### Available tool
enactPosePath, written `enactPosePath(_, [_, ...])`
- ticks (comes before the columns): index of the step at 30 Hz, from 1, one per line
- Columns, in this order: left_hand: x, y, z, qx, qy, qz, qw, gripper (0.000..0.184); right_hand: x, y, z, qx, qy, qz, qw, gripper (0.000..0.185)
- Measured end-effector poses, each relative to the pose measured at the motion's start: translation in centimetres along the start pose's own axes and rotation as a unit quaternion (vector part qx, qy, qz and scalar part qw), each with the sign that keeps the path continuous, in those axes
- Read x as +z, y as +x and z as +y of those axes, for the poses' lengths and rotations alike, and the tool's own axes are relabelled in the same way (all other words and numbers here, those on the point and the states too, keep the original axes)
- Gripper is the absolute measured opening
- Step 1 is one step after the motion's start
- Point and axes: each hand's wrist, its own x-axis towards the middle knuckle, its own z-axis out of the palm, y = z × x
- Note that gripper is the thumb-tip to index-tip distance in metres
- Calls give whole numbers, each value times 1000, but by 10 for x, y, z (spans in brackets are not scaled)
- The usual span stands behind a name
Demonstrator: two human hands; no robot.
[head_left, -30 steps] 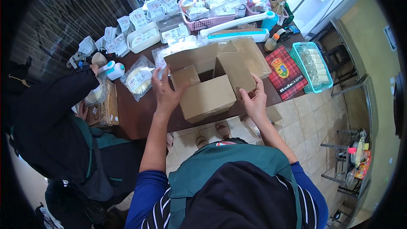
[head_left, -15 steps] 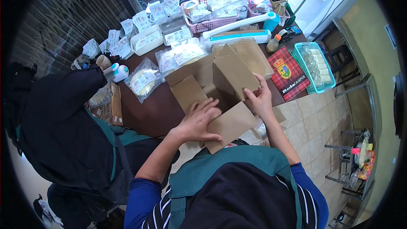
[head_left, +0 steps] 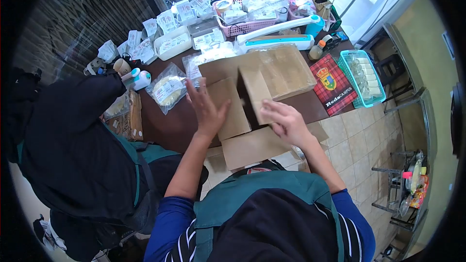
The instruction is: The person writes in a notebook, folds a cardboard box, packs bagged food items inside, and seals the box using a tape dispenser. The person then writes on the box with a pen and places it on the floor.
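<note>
The carton [head_left: 234, 111] stands at the near edge of the bench [head_left: 162, 123], its flaps unfolded and the front one extending past that edge. The hands are apart. The left hand [head_left: 208, 112] has its fingers spread at the carton's left flap; whether the fingertips touch the cardboard cannot be determined. The right hand [head_left: 287, 122] is at the right flap with fingers bent; motion blur softens it, and whether it grips or merely touches cannot be told. The interior shows only as a dark gap between the flaps, contents not discernible. The raised cardboard covers part of a taped box [head_left: 286, 70] behind. Toward the right edge lie a red plaid package [head_left: 332, 85], lettering legible as "Reds CAMPUS", and a turquoise basket [head_left: 343, 62] of pale rolls, detail indistinct. A clear bag [head_left: 169, 90] lies left of the carton, its pale contents partly covered by a label. At the left edge, a co-worker's dark sleeve [head_left: 92, 92] hides most of a brown parcel [head_left: 135, 116]; the co-worker's hands are obscured.
</note>
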Motion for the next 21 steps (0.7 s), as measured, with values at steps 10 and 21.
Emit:
enactPosePath(10, [-6,14,-44,18,-112,-97,989,56,-18,-17,12,50,111,-188,975,46])
enactPosePath(21, [-55,-13,-26,68,-121,-232,963,36,39,12,26,228,102,38,968,48])
